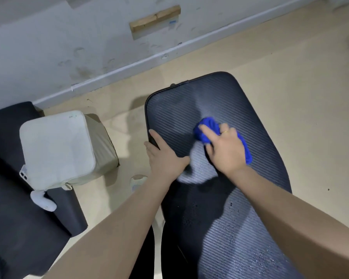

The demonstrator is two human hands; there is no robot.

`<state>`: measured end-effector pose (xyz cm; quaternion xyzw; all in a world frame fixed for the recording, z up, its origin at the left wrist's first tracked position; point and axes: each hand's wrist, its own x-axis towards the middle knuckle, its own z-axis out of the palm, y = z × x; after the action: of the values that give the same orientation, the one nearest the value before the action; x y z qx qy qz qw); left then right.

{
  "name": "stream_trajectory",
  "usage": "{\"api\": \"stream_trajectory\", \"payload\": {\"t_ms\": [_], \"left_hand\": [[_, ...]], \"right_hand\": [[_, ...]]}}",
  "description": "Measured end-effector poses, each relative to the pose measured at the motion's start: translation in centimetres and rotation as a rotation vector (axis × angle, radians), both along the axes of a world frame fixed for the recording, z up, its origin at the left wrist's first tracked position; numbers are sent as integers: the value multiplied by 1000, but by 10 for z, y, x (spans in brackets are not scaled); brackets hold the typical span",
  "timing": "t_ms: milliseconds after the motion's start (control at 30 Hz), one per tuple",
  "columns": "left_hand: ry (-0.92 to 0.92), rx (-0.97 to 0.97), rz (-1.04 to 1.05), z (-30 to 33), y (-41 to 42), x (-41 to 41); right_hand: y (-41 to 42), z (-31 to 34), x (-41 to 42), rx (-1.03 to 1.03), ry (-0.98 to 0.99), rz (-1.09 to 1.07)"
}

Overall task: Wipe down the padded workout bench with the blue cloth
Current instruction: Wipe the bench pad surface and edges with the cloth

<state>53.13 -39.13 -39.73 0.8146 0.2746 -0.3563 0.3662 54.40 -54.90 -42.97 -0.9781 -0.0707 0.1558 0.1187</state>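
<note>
The floor (290, 63), pale beige, fills the upper right of the frame and meets a scuffed white wall (48, 37) along the top left. The padded bench (250, 109), dark with fine ribbed lines, runs from the middle of the frame down to the lower right; its surface shines with wet drops near the bottom. At the left edge lies a dark mat (12, 208), and on it sits a cream cushion (56, 146) with a white phone (23, 175) tucked against its lower left corner and a white controller (42, 201) just below.

The left hand (165, 158) lies flat at the bench's left edge in the middle of the frame, fingers straight and close together, the thumb stretched out to the right on the padding. The right hand (224, 150), just right of it, presses the bunched blue cloth (208, 127) onto the bench: the forefinger lies straight over the cloth and the other fingers curl round it. A gold ring (226, 132) shows on one finger.
</note>
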Motion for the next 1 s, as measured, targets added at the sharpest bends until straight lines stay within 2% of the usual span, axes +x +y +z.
{"api": "stream_trajectory", "payload": {"t_ms": [67, 133, 200, 300, 400, 467, 533, 600, 667, 800, 867, 933, 1000], "left_hand": [[62, 41, -23, 2, -9, 3], [88, 82, 4, 1, -16, 7], [85, 122, 37, -4, -22, 8], [28, 180, 69, -15, -31, 4], [-34, 221, 111, -22, -32, -3], [-57, 244, 106, -20, -33, -5], [-69, 254, 98, -16, -33, -3], [-100, 265, 111, -14, -31, -1], [-139, 268, 115, -14, -26, -3], [-106, 268, 31, -13, -29, -9], [-94, 244, 38, -11, -32, -9], [-124, 208, 89, -9, -31, -10], [-194, 145, 149, -10, -24, -13]], "right_hand": [[-8, 4, -23, 48, 42, 282], [-27, 8, -22, 54, 97, 406], [-48, 5, -1, 18, 43, 235], [-83, -3, 36, -18, -28, -203], [-91, -2, 36, -24, 22, -326], [-78, 1, 12, -2, 4, -191], [-73, 4, -12, 34, 25, 36], [-88, 3, -7, 40, 70, 169], [-100, 2, 13, 25, 57, 67], [-97, -5, 33, 62, -13, -467], [-78, -4, 23, 30, -18, -565], [-49, 1, 2, 59, -21, -411], [-21, 6, -21, 133, 43, -61]]}}
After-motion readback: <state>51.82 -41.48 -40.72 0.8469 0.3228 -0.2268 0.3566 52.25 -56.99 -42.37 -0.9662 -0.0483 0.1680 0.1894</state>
